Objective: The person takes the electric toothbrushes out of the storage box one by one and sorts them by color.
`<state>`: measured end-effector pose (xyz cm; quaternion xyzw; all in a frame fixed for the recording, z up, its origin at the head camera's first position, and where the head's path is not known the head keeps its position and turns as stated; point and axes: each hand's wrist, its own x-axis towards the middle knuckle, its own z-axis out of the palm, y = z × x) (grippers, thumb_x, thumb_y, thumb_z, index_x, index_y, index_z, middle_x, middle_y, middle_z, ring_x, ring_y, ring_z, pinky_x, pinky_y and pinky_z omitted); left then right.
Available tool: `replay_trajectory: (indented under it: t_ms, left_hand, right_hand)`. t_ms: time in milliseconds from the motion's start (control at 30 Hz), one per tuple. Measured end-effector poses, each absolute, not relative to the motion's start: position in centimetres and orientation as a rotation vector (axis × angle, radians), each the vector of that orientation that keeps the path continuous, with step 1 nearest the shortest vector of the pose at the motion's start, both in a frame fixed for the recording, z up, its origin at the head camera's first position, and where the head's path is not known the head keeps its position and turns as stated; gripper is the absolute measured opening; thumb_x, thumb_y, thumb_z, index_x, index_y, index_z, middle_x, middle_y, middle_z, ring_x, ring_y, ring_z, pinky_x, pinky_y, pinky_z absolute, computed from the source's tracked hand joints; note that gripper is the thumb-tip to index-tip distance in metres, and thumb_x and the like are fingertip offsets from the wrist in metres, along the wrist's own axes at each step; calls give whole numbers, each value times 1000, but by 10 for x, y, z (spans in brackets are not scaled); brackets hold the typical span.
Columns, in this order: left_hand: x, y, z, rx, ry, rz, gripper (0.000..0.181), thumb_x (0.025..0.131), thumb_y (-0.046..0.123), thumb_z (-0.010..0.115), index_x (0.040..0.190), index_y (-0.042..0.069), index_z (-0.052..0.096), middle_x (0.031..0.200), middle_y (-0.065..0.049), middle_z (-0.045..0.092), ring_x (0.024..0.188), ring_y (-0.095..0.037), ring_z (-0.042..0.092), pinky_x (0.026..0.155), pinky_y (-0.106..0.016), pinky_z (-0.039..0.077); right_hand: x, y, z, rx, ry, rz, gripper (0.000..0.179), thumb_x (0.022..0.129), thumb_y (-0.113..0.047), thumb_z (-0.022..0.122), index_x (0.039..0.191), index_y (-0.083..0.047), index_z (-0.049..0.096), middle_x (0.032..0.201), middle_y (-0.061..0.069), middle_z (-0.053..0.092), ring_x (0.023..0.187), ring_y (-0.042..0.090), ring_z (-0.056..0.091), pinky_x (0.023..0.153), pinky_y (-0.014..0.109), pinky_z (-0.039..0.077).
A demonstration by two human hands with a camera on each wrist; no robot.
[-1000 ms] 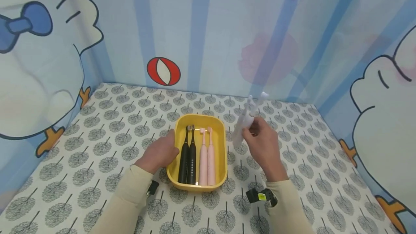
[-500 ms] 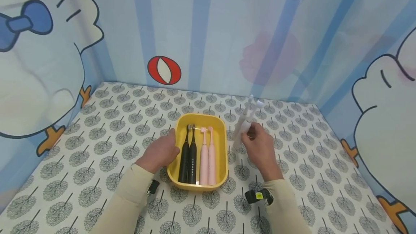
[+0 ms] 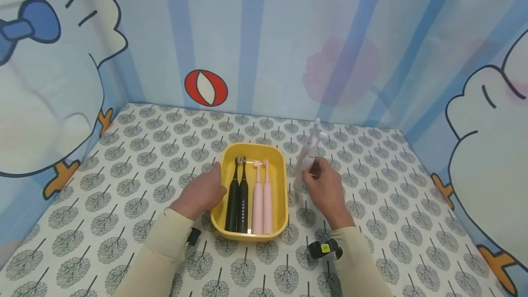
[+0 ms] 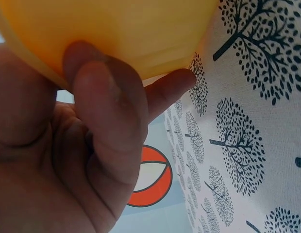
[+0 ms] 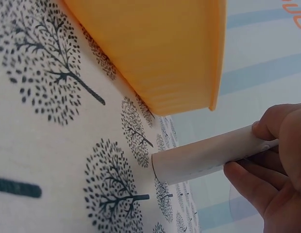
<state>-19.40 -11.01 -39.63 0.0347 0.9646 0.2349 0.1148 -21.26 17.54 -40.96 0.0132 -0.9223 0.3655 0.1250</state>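
My left hand [image 3: 202, 194] grips the left wall of a yellow plastic bin [image 3: 282, 187], its thumb over the rim and curled fingers [image 4: 109, 97] against the outer wall. Inside lie two black electric toothbrushes [image 3: 243, 196] and two pink electric toothbrushes [image 3: 267, 203], heads pointing away. To the right of the bin, my right hand [image 3: 326, 187] pinches a white electric toothbrush [image 5: 204, 155] held upright, its base at or just over the cloth. A second white electric toothbrush [image 3: 304, 150] stands upright close behind it, partly hidden.
The table wears a white cloth [image 3: 136, 168] printed with grey trees. Behind it hangs a blue striped curtain [image 3: 280, 58] with cartoon ducks at both sides. A wrist camera [image 3: 323, 249] is strapped on the right forearm.
My right hand has moved left and slightly lower, bringing its white toothbrush down and nearer the other white one. The left hand keeps its hold on the bin.
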Motion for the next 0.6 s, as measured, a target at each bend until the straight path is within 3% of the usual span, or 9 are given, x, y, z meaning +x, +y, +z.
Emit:
replay_trajectory:
  t_ms: [600]
  left_hand:
    - [-194, -111, -396, 133, 2844, 678, 70, 93, 12, 50, 150, -9, 15, 81, -12, 58, 58, -20, 55, 53, -32, 46]
  right_hand:
    - [-210, 176, -413, 108, -2645, 1097, 39, 92, -22, 65, 127, -8, 55, 118, 10, 64, 104, 21, 64, 82, 35, 54]
